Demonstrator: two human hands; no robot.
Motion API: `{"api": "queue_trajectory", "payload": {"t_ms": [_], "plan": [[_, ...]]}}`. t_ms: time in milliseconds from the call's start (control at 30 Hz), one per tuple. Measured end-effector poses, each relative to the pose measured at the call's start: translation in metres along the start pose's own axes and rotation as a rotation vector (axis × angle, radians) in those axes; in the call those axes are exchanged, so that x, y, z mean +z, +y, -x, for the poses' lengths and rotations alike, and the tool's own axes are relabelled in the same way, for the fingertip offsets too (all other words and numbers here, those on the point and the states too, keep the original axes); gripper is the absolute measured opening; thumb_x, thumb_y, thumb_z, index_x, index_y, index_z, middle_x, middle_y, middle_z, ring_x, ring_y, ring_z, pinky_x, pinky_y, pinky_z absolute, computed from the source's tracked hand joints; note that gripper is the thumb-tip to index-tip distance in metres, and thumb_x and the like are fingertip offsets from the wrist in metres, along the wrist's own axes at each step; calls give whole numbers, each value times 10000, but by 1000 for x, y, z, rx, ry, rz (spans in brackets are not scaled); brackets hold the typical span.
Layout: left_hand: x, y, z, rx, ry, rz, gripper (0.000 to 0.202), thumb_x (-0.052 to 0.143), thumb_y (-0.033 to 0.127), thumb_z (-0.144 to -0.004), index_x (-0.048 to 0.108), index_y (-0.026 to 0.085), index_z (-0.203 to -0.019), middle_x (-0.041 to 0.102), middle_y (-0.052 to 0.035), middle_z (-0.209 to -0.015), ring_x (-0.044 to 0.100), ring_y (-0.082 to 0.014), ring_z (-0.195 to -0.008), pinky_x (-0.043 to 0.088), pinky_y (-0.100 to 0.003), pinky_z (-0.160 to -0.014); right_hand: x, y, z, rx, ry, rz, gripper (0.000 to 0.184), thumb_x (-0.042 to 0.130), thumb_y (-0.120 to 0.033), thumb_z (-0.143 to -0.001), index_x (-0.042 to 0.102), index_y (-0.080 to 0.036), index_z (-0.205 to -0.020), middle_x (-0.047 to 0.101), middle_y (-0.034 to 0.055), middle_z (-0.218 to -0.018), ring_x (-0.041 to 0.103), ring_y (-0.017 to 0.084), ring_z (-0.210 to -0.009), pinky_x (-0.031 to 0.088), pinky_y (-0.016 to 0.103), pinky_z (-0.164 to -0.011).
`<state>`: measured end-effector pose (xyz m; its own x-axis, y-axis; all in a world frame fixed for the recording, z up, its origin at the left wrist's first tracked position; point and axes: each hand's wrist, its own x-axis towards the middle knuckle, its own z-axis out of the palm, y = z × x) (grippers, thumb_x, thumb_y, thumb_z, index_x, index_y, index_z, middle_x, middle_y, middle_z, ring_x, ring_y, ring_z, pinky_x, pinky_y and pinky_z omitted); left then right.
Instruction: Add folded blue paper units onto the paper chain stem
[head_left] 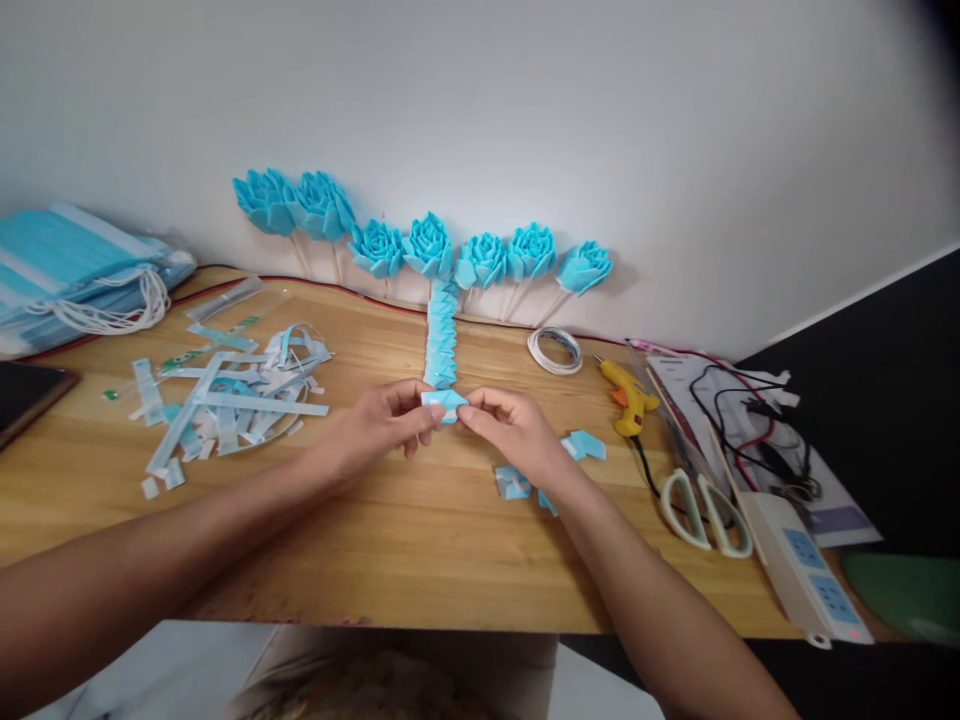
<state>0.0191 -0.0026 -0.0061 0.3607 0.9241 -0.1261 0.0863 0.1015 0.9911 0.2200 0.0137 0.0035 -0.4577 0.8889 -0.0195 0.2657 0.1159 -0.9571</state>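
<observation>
On the table (420,570), masks (67,250) are piled at far left, then scraps (262,403) are heaped. The left end of the folded piece (445,401) is pinched between the left hand's (386,418) thumb and fingers; its right end is gripped likewise by the right hand (511,425). The piece is thus held between both — at the near end of the blue strip (442,335) — its long axis set left to right, its tapered tip pointed right. Farther right, loose pieces (514,483) are partly covered by the forearm.
</observation>
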Motion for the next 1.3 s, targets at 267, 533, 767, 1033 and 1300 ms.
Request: {"api": "queue_trajectory", "payload": {"t_ms": [267,533,767,1033,1300], "plan": [[-4,3,-2,5,-14,-55,278,612,411,-810,568,146,-741,548,17,-631,486,-78,-525,397,-205,-512,-2,-3,1,9,-21,-38,212,585,-369,-857,650,-182,-782,647,7,-777,552,121,-710,406,247,-691],[-5,4,-1,53,3,-135,297,596,428,-836,554,150,-741,511,25,-606,455,-79,-531,360,-205,-506,0,-2,2,14,-42,-47,205,610,-379,-833,648,-180,-798,643,1,-759,559,122,-695,407,249,-670],[-3,7,1,268,299,-114,235,626,381,-848,534,164,-842,555,14,-704,488,-86,-587,382,-208,-533,3,-2,0,-11,86,-8,197,608,-375,-806,620,-192,-734,602,-12,-692,524,114,-642,401,238,-618],[5,10,11,436,221,-544,128,586,250,-879,674,161,-851,588,-7,-706,478,-99,-616,346,-231,-580,13,-6,3,-85,209,125,142,598,-325,-799,627,-196,-746,595,-11,-665,534,124,-632,436,254,-638],[2,1,6,379,236,-588,137,580,246,-874,687,162,-858,637,-8,-715,499,-100,-607,345,-228,-573,17,-3,5,-208,212,248,113,586,-243,-837,612,-204,-734,596,-19,-671,551,119,-651,446,243,-665]]}}
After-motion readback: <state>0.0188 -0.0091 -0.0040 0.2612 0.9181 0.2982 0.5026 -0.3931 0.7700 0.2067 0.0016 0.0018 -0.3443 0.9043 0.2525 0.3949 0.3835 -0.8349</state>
